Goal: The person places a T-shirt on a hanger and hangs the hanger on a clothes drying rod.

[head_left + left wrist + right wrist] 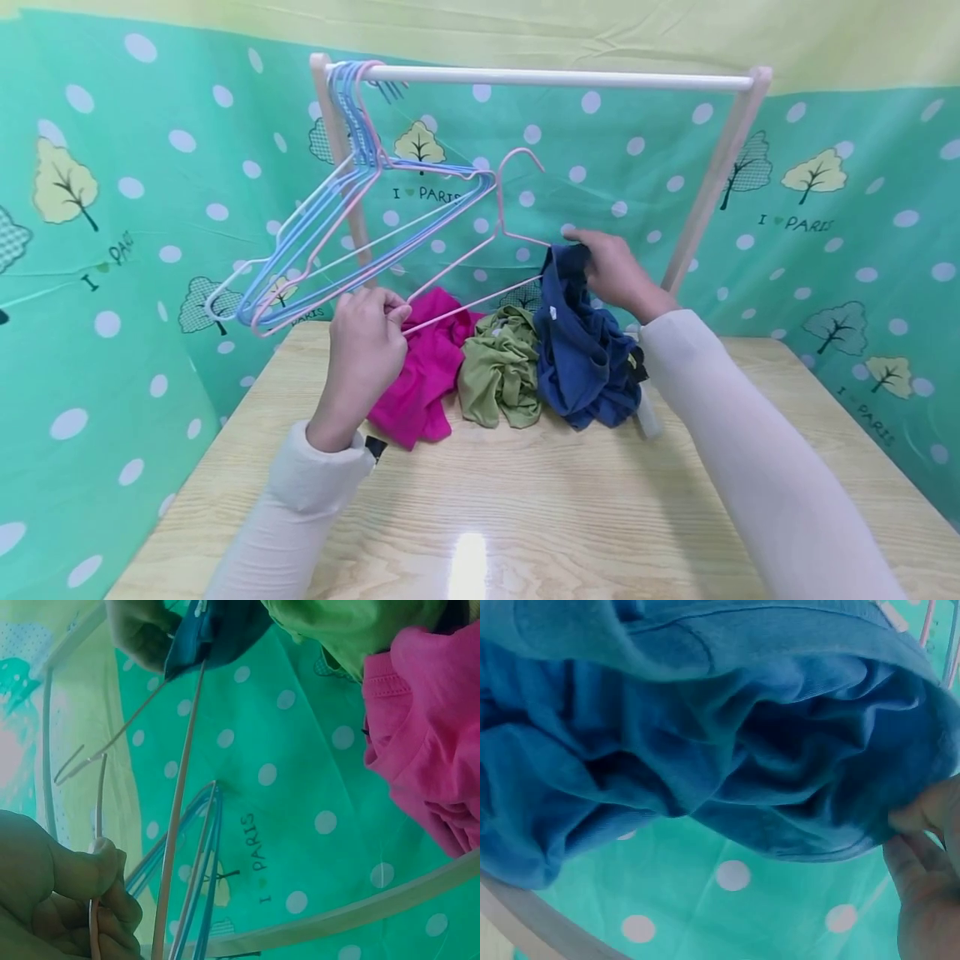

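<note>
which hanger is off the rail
The pink hanger in the left hand, its far end hidden by the navy garment; the other hangers hang from the white rail.

1. Table (555, 517): pale wood-grain top; a bright light reflection shows toward the near side.
2. Magenta garment (423, 396): lies crumpled on the tabletop, at left of the row.
3. Olive-green garment (498, 379): lies bunched in the middle, between its neighbours.
4. Navy garment (577, 362): at right; upper part raised, lower folds bunched at the tabletop, contact not fully visible.
</note>
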Motion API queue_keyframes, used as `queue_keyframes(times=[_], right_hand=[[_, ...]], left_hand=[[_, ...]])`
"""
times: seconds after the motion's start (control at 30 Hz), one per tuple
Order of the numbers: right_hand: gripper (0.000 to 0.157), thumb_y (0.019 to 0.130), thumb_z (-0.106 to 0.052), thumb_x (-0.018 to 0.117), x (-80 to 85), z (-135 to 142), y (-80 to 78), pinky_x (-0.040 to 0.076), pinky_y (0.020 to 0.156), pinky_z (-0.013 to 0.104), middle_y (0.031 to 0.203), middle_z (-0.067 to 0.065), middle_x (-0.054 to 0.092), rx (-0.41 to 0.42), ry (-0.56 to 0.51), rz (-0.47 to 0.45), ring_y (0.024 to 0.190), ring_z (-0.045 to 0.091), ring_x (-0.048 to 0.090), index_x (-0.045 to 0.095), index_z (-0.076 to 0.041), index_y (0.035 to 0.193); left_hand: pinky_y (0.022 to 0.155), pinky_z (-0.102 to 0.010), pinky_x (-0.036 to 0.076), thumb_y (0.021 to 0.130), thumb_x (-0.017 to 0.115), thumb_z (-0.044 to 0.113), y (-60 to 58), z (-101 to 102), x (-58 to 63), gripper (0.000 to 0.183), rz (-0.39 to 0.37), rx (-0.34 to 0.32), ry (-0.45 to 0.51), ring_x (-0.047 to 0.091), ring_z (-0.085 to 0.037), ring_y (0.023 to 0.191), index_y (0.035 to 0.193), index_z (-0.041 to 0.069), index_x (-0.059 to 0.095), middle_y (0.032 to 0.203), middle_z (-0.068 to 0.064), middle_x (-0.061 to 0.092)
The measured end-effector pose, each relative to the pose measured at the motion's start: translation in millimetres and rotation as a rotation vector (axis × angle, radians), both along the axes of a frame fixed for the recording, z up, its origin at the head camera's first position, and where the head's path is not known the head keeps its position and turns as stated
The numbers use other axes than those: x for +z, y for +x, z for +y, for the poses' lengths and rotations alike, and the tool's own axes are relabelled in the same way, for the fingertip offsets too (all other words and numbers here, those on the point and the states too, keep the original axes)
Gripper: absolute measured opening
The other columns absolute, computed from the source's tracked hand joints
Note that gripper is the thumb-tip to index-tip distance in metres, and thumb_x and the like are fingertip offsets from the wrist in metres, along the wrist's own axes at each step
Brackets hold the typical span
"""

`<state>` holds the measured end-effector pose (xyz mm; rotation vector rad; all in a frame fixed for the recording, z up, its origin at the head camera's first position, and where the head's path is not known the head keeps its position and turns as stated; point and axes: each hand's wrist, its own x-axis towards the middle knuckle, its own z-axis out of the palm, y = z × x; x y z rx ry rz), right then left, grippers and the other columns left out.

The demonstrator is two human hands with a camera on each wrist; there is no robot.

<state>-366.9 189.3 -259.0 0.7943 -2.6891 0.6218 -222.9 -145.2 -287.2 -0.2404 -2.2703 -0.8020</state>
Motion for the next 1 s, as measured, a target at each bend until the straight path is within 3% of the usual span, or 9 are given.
queue_keyframes(times=[0.1,0.2,0.43,0.53,0.63,0.77,1.0], right_hand=[[0.037,0.101,0.003,0.057,-3.0,2,-2.8,0.049,0.101,0.053,0.137,0.024,0.061,0.000,-0.024,0.058,0.124,0.040,0.059,0.059,0.004,0.138],[0.025,0.100,-0.004,0.065,-5.5,1,-2.2,0.053,0.095,0.051,0.121,0.021,0.069,0.017,-0.019,0.111,0.113,0.037,0.065,0.068,0.002,0.124],[0.010,0.101,-0.008,0.064,-14.5,-10,3.0,0.052,0.086,0.050,0.108,0.019,0.068,-0.015,0.075,0.209,0.104,0.037,0.063,0.065,0.000,0.107],[0.011,0.104,-0.005,0.056,-17.9,-15,3.8,0.053,0.085,0.051,0.106,0.022,0.067,-0.035,0.097,0.238,0.102,0.039,0.064,0.063,0.002,0.106],[0.018,0.105,-0.001,0.049,-18.4,-18,4.9,0.054,0.087,0.052,0.111,0.025,0.067,-0.022,0.131,0.226,0.104,0.041,0.065,0.062,0.005,0.116],[0.028,0.106,0.000,0.045,-13.6,-20,7.7,0.054,0.091,0.052,0.119,0.024,0.067,0.053,0.120,0.146,0.107,0.041,0.066,0.058,0.004,0.131],[0.027,0.109,-0.005,0.043,1.0,-30,15.2,0.054,0.090,0.048,0.115,0.019,0.069,0.163,0.051,0.073,0.104,0.035,0.068,0.060,0.000,0.130]], left_hand=[[0.079,-0.045,0.039,0.095,0.067,0.000,0.1,-1,0.2,0.006,0.002,-0.001,0.000,0.050,-0.036,0.081,0.092,-0.005,0.068,0.087,-0.018,0.067],[0.079,-0.045,0.039,0.095,0.067,-0.001,0.2,-1,0.3,0.006,0.002,-0.006,0.002,0.050,-0.036,0.081,0.092,-0.005,0.068,0.087,-0.018,0.067],[0.079,-0.046,0.041,0.095,0.067,-0.002,-0.1,1,-0.1,0.005,0.012,0.001,0.001,0.050,-0.036,0.081,0.092,-0.006,0.068,0.088,-0.018,0.067],[0.078,-0.045,0.040,0.095,0.067,-0.003,-0.2,2,-0.6,0.005,0.013,0.002,0.001,0.050,-0.035,0.081,0.092,-0.006,0.068,0.088,-0.018,0.066],[0.079,-0.045,0.040,0.095,0.067,-0.003,-0.6,3,-1.0,0.005,0.016,-0.006,-0.010,0.051,-0.036,0.081,0.091,-0.006,0.067,0.087,-0.018,0.066],[0.081,-0.046,0.041,0.094,0.068,-0.004,-1.7,3,-1.6,0.005,0.033,-0.014,-0.046,0.053,-0.037,0.084,0.090,-0.007,0.068,0.086,-0.019,0.066],[0.081,-0.047,0.042,0.092,0.070,-0.004,-3.0,5,-3.2,0.004,0.056,-0.021,-0.072,0.052,-0.037,0.082,0.089,-0.007,0.069,0.086,-0.019,0.067]])
